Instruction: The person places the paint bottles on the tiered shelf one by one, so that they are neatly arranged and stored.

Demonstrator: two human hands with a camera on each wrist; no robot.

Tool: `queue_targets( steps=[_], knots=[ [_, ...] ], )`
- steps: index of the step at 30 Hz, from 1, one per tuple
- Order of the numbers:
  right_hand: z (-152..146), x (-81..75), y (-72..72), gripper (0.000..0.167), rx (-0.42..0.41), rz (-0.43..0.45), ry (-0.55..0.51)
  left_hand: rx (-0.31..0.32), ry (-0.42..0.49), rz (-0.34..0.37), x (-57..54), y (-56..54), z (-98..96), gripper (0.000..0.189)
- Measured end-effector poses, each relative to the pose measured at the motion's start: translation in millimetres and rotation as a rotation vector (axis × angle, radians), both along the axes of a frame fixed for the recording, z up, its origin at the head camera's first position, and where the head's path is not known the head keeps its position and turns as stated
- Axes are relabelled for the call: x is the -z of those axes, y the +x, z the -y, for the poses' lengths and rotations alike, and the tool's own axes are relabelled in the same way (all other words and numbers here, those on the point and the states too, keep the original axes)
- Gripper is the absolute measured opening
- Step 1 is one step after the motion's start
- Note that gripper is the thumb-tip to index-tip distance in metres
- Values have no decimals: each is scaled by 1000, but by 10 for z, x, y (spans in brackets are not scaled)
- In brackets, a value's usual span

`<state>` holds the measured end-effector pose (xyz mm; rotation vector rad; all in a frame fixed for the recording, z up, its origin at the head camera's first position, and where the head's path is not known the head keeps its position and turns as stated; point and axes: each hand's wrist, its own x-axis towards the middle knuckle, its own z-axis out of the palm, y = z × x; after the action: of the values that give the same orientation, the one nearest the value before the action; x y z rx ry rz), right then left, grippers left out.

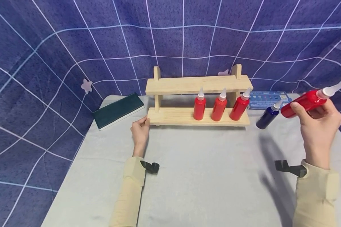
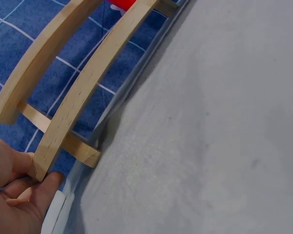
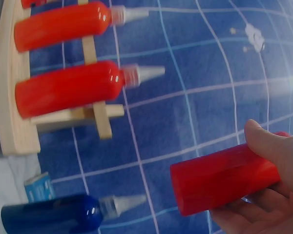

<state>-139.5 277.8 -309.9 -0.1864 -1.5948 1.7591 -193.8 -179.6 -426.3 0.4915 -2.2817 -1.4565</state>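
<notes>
A red squeeze bottle (image 1: 304,102) with a white nozzle is gripped in my right hand (image 1: 321,124), tilted and raised at the right. Just left of it a dark blue squeeze bottle (image 1: 267,118) stands on the table. My left hand (image 1: 140,130) pinches the left end of the wooden rack's lower shelf (image 1: 170,116), thumb and fingers on either side of the board in the left wrist view. Toward the right of that shelf stand three red bottles, a left one (image 1: 199,108), a middle one (image 1: 219,109) and a right one (image 1: 240,108).
The rack's upper shelf (image 1: 199,84) holds nothing. A dark green box (image 1: 118,110) lies left of the rack, and a blue printed box (image 1: 268,99) lies behind the blue bottle. A blue gridded curtain (image 1: 164,41) hangs behind the table (image 1: 199,176).
</notes>
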Motion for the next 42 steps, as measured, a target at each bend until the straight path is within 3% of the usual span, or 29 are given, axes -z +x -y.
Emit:
queue_targets(
  steps=[5, 9, 16, 20, 27, 42],
  knots=[
    [128, -52, 57, 40, -16, 46, 106, -6, -11, 3, 15, -5, 5, 25],
    [226, -66, 70, 41, -68, 38, 118, 0, -1, -1, 11, 1, 6, 26],
    [425, -72, 34, 44, -95, 145, 289, -5, 10, 9, 3, 21, 4, 26],
    [558, -100, 28, 44, -121, 148, 365, 0, 5, 9, 3, 24, 5, 26],
    [834, -161, 6, 42, -209, 98, 411, 3, 12, 4, 5, 11, 1, 26],
    [1396, -100, -100, 39, -409, 86, 457, -4, 13, 12, -10, 15, -2, 26]
  ],
)
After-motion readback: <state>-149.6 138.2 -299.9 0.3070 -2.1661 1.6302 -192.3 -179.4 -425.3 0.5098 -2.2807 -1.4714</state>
